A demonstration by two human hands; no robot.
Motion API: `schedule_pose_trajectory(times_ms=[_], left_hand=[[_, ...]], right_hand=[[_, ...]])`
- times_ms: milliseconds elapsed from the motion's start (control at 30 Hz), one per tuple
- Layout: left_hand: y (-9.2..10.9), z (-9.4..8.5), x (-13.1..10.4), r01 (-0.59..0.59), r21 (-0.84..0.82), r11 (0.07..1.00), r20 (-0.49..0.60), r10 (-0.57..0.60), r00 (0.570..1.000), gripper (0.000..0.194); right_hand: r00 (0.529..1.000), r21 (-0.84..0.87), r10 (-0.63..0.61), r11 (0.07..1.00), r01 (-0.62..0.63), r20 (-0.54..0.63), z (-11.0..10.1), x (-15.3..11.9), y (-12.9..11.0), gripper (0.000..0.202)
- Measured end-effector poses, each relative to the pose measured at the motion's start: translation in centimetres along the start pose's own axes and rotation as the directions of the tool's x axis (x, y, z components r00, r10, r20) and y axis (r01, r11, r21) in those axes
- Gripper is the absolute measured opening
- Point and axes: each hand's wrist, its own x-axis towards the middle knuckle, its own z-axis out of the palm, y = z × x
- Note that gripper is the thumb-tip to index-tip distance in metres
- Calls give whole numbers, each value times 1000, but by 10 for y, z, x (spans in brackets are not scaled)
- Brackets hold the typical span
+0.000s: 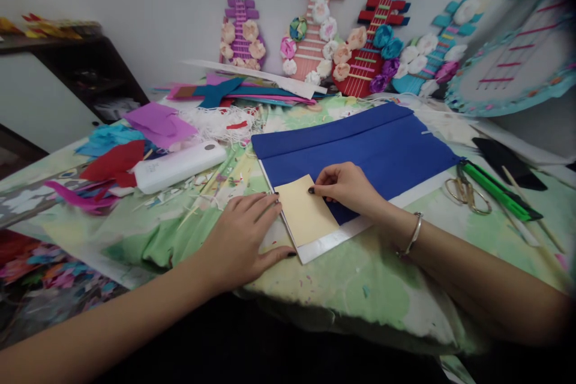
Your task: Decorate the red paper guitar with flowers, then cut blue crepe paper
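Observation:
A pale yellow piece of paper (308,211) lies over the near left corner of a dark blue sheet (355,144), which rests on a white board (315,250). My left hand (245,237) is laid flat with fingers stretched out, its fingertips at the left edge of the yellow paper and the thumb near its lower corner. On the other side, my right hand (346,189) pinches the yellow paper's upper right edge between thumb and forefinger. The remaining right fingers are curled and partly hidden.
Gold-handled scissors (468,192) and a green cutter (497,189) lie at the right. A white glue-gun-like device (180,167), red paper (114,162), purple paper (159,124) and white string (222,123) are at the left. Guitar-shaped paper crafts (315,36) lean on the wall.

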Motion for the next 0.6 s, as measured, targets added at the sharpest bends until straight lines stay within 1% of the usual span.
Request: schedule_pose_trajectory(times_ms=[267,600], left_hand=[[0,1,-1,10,-8,1000,9,-10,1000,57],[0,1,-1,-20,-23,1000,-45,19,999,55]], right_hand=[[1000,24,23,999,-23,2,1,0,0,11],[1000,11,15,1000,-15,14,1,1,2,10]])
